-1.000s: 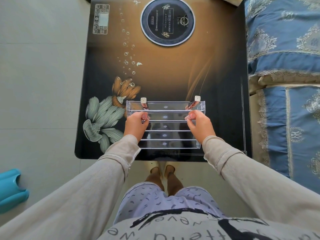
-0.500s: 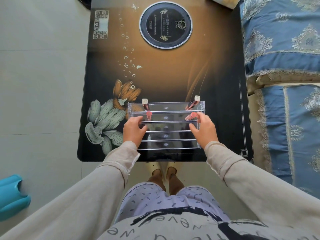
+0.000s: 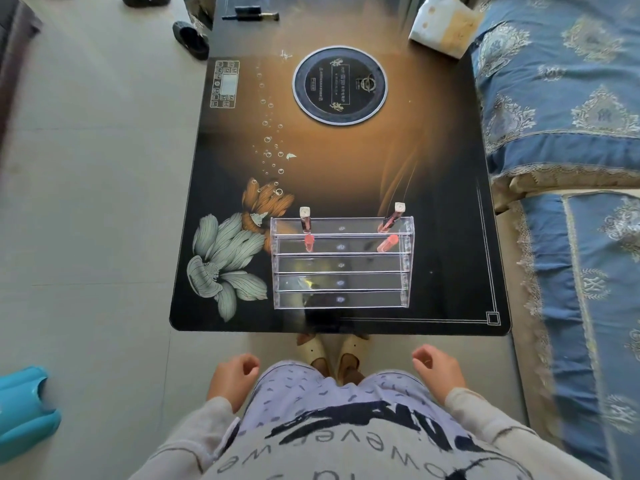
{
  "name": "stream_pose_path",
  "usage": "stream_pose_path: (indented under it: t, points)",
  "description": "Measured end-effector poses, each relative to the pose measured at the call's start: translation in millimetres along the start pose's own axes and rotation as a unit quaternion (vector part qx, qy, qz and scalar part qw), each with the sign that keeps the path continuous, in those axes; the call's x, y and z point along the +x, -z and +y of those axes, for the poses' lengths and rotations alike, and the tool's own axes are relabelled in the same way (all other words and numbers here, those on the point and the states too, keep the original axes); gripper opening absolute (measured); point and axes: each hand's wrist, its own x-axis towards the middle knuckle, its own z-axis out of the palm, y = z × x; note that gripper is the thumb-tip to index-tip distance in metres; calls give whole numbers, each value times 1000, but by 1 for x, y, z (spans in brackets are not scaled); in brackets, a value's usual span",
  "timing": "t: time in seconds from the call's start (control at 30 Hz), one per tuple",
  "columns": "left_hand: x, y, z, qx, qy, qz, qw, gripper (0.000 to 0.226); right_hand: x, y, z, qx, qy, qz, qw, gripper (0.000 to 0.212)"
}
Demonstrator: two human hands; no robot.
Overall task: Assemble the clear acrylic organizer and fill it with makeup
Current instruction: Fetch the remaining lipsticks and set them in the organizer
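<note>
The clear acrylic organizer [image 3: 341,265] stands on the dark glass table [image 3: 433,265] near its front edge, stepped in several tiers. Two pink lip gloss tubes with white caps stand in its back tier, one at the left [image 3: 306,230] and one at the right [image 3: 390,225], leaning. My left hand [image 3: 232,377] and my right hand [image 3: 438,370] hang off the table beside my hips, fingers loosely curled, holding nothing.
A round induction plate [image 3: 340,85] and a touch panel [image 3: 225,84] sit in the table's far half. A black makeup stick [image 3: 250,16] lies at the far edge, a white packet [image 3: 441,24] at the far right. Blue sofa [image 3: 568,133] on the right; slippers [image 3: 190,39] on the floor.
Both hands let go of the organizer and drew back off the table to my sides. The view pulled back and up, showing more of the table.
</note>
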Motion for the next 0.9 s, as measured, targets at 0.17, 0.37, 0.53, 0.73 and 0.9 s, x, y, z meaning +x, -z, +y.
stream_pose_path:
  t: [0.17,0.37,0.53,0.73,0.9]
  points:
    - [-5,-5,-5,-7,68,-83,994,15,-3,1,7,16,-61,-64,996,8]
    - [-2,-7,10,5,38,-96,995,15,3,0,8,6,-93,-65,994,12]
    - [-5,-5,14,-45,43,-44,997,24,10,7,3,-79,-59,-107,989,13]
    - [-37,-32,-2,-164,111,26,980,21,27,31,-11,-207,-1,-154,966,8]
    - [-79,-98,-28,-224,178,5,958,23,47,38,-34,-323,69,-187,925,11]
